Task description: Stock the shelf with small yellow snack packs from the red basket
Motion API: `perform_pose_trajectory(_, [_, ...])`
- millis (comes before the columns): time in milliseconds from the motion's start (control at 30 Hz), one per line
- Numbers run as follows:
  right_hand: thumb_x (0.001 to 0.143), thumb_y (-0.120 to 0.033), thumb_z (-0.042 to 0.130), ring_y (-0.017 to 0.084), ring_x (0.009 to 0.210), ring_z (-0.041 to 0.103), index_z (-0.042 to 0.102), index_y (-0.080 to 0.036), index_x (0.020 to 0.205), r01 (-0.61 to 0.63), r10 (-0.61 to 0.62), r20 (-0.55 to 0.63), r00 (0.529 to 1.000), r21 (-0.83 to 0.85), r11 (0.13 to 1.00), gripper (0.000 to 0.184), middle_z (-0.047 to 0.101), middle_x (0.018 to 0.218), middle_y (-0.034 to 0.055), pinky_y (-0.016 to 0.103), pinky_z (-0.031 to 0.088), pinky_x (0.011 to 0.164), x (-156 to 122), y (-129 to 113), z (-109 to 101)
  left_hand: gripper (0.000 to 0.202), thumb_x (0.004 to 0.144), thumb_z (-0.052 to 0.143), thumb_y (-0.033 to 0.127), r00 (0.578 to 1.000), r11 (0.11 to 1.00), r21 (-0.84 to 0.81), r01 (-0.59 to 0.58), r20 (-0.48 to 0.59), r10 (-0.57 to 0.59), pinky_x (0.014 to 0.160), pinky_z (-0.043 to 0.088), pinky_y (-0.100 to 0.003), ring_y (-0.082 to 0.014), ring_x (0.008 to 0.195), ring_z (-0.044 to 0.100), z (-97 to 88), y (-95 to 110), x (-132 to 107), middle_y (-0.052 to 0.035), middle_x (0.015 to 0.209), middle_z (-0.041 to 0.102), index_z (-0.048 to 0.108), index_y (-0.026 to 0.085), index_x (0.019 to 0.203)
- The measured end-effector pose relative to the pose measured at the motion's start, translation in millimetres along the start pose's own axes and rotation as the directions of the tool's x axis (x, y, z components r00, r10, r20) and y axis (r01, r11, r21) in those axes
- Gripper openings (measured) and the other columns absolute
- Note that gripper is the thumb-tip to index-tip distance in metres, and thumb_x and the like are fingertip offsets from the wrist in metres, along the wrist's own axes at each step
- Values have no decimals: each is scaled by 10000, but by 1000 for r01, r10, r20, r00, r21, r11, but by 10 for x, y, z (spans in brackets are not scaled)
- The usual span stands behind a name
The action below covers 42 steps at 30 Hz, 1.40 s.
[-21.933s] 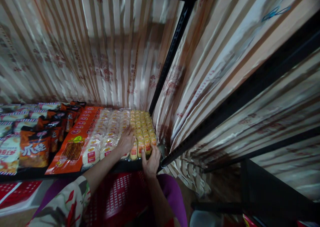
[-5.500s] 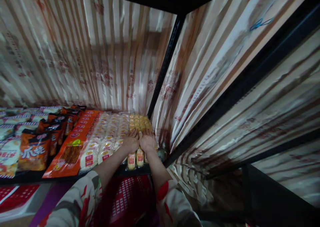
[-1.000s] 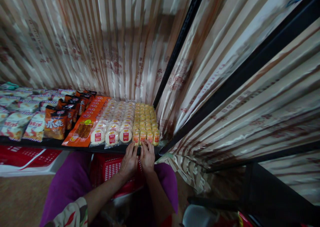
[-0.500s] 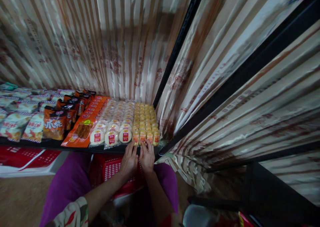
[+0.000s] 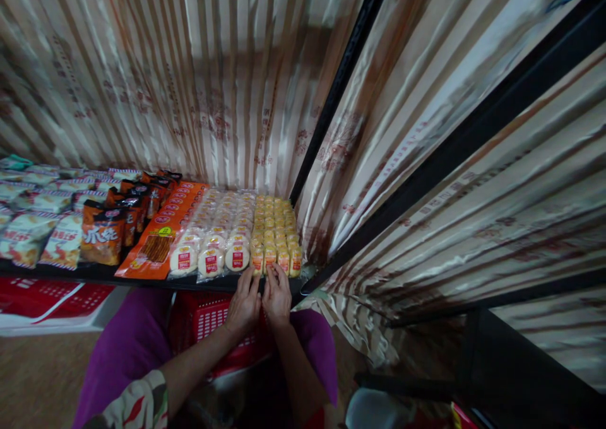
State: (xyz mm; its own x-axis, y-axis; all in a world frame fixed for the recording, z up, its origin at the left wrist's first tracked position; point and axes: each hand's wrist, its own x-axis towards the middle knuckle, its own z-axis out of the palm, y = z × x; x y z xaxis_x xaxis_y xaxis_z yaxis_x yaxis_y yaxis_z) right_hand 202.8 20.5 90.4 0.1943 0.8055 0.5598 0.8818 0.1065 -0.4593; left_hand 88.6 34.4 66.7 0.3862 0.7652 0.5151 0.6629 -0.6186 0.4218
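Note:
Small yellow wrapped cakes (image 5: 274, 224) stand in tight rows at the right end of a black shelf (image 5: 156, 282). Orange-and-red labels show on the front ones. My left hand (image 5: 243, 304) reaches to the shelf's front edge, fingers stretched out, their tips at the leftmost front cakes. Beside it, my right hand (image 5: 277, 298) has its fingers extended against the lower front of the middle cakes. Neither hand visibly holds anything; the exact fingertip contact is too small to make out. Left of the yellow cakes lie rows of round white wrapped cakes (image 5: 211, 262) with red labels.
Farther left on the shelf are an orange snack packet (image 5: 156, 240), orange-and-black bags (image 5: 101, 236) and white bags (image 5: 28, 233). A red basket (image 5: 208, 322) sits below, between my knees. Striped curtain (image 5: 227, 69) hangs behind, with black frame bars (image 5: 426, 145) at right.
My right hand has shifted very slightly left and its fingers have drawn a little closer together. My left hand and the packages look the same.

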Motion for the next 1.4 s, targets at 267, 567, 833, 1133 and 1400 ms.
perform_pose_trajectory(267, [871,-168,351,190,1125,488,561,-191,1204,-22,23,-24,999,30,999,394,514,1228,121,364,463,923,-53,21,26,479,810,399,113,1000,1000,15,-11,4,11,1021,371,-471,-271,1285,326,-140,-19,94,-178,1353,381,414,112,1289])
perform_pose_trajectory(567, [882,-178,345,190,1079,514,558,-203,1207,-25,28,-58,998,52,998,390,512,1202,128,356,486,880,-74,49,73,537,842,408,192,999,1000,-12,9,42,-9,1023,359,-479,-273,1291,337,-183,-107,324,-168,1384,360,284,139,1362])
perform_pose_trajectory(833, [881,-180,348,188,1068,517,553,-194,1208,-28,31,-58,998,50,998,386,510,1201,127,362,476,900,-76,42,68,466,838,394,162,996,995,-56,83,-11,-84,989,411,-440,-253,1237,396,-104,-127,311,-144,1313,398,363,165,1303])
perform_pose_trajectory(1133, [869,-161,349,177,1033,529,564,-174,1190,-51,53,-43,998,51,997,387,507,1200,131,339,470,901,-72,44,90,436,853,374,143,992,993,-71,92,-77,-97,976,425,-398,-218,1158,451,-128,-116,382,-118,1213,439,375,173,1288])
perform_pose_trajectory(1400, [847,-127,349,179,1047,519,569,-168,1186,-26,28,-66,997,35,999,406,508,1204,130,330,480,880,-81,52,104,412,839,425,157,987,989,-65,129,-86,-135,924,454,-411,-230,1077,489,-89,-145,355,-111,1123,488,421,170,1251])
